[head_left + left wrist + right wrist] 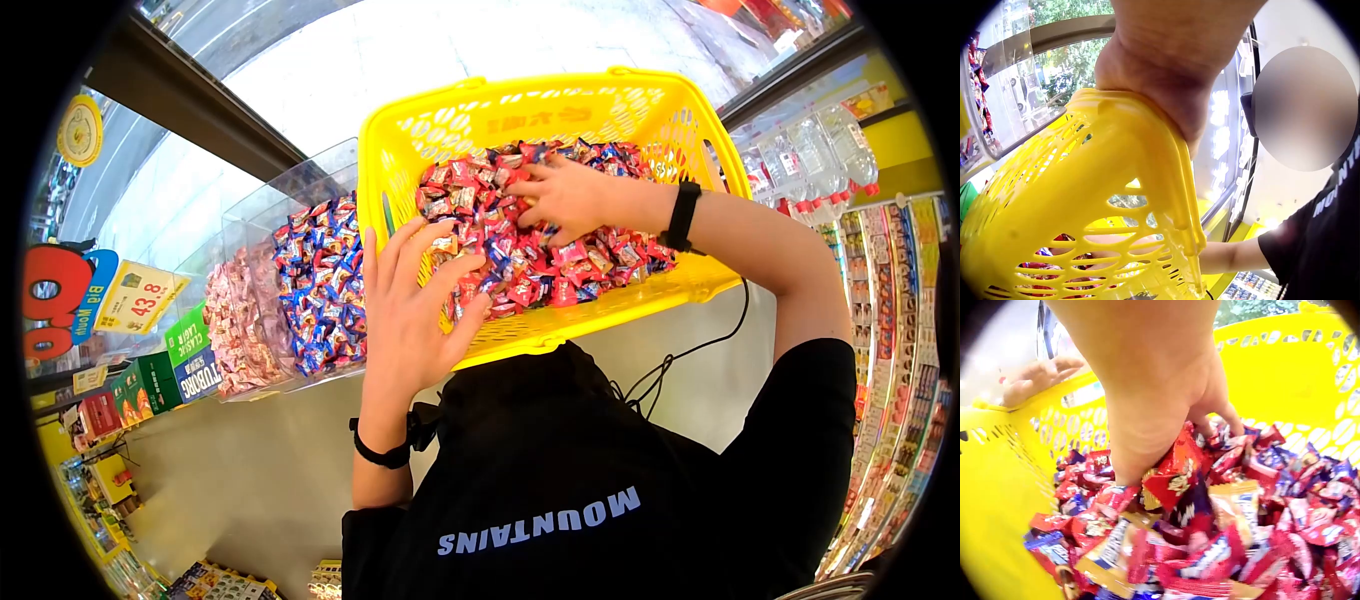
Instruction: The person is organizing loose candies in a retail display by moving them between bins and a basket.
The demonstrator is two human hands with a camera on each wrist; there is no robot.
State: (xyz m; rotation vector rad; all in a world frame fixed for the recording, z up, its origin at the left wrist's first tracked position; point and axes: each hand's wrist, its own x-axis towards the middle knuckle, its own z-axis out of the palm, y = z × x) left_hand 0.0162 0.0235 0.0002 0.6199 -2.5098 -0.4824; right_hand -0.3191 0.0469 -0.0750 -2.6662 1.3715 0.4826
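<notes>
A yellow perforated plastic basket (540, 347) holds a heap of small wrapped candies (520, 265), mostly red, with blue, purple and gold ones among them. My right hand (575, 198) reaches over the right rim into the heap, fingers spread on the candies. In the right wrist view, the thumb and fingertips of that hand (1154, 400) sink among the wrappers, partly hidden, beside a shiny red candy (1179, 469). My left hand (412, 305) rests on the basket's left rim, its fingers extended inward. From the left wrist view, the heel of this hand (1160, 100) lies against the rim.
Left of the basket, clear bins hold blue-and-red wrapped candies (322, 275) and pink ones (240, 320). A 43.8 price sign (142, 297) stands farther left. Bottles (815, 150) and stocked shelves (885, 330) line the right. A dark cable (665, 370) hangs below the basket.
</notes>
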